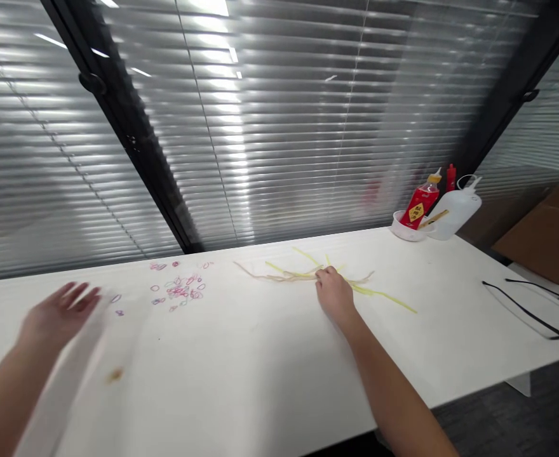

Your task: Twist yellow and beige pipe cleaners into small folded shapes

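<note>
My right hand is at a loose bunch of long yellow and beige strands lying on the white table. Its fingers are closed on the middle of the bunch, and strand ends stick out on both sides. Over the left part of the table, my left hand is open, palm partly up, with nothing in it. Nearest to it are a couple of small purple loops. Further right lies a scattered pile of small pink, red and purple elastic bands.
At the back right corner, a white bowl holds a red bottle beside a translucent squeeze bottle. Black glasses lie near the right edge. A blurred brown spot is at front left. Window blinds rise behind the table.
</note>
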Available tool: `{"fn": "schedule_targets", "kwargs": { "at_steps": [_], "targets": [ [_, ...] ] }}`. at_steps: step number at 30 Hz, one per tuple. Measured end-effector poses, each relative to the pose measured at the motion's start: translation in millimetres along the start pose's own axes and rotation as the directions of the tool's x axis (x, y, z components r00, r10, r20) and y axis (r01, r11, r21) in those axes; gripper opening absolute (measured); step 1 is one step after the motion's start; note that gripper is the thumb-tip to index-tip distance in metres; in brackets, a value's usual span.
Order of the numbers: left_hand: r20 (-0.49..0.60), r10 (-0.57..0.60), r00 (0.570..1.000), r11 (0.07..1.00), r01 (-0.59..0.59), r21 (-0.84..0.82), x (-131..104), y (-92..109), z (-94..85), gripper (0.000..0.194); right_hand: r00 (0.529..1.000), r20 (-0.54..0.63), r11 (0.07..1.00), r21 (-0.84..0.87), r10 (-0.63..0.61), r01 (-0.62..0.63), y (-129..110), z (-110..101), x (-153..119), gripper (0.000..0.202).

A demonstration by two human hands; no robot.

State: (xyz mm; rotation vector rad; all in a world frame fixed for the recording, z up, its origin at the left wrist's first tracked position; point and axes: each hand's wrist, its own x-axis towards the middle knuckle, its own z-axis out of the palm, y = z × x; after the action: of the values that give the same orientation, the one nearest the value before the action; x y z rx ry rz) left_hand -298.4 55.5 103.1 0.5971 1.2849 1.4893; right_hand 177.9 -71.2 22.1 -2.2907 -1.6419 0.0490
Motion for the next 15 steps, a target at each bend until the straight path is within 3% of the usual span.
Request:
{"fn": "schedule_targets", "kwargs": {
  "at_steps": [1, 2, 4, 6, 10, 15],
  "targets": [
    [-0.040, 0.012, 0.999, 1.000, -0.011, 0.011, 0.8, -10.9, 10.7, 0.023, 1.000, 0.013, 1.000, -0.021, 0.022, -0.022, 3.8, 0.5, 1.6, 0.016],
    [0.025, 0.000, 1.000, 0.999, -0.001, 0.038, -2.8, -24.0, 24.9, 0.022, 0.999, 0.022, 0.999, -0.029, 0.035, -0.035, 6.5, 1.1, 2.9, 0.016],
    [0.248, -0.047, 0.968, 0.992, 0.017, 0.124, -22.5, -54.4, 60.0, 0.021, 0.998, 0.036, 0.998, -0.034, 0.045, -0.044, 8.9, 2.2, 4.6, 0.019],
    [0.412, -0.132, 0.901, 0.983, 0.066, 0.172, -52.4, -85.8, 96.1, 0.026, 0.999, 0.037, 0.998, -0.049, 0.037, -0.035, 7.8, 2.7, 5.1, 0.021],
    [0.514, -0.249, 0.821, 0.966, 0.177, 0.187, -109.2, -139.2, 150.4, 0.030, 0.999, -0.034, 0.991, -0.134, 0.011, -0.015, 1.6, 2.0, 3.5, 0.022],
    [0.520, -0.320, 0.792, 0.947, 0.264, 0.182, -140.0, -173.3, 178.3, 0.043, 0.985, -0.167, 0.975, -0.224, -0.029, -0.009, -3.5, 2.0, 0.3, 0.022]
  ]
}}
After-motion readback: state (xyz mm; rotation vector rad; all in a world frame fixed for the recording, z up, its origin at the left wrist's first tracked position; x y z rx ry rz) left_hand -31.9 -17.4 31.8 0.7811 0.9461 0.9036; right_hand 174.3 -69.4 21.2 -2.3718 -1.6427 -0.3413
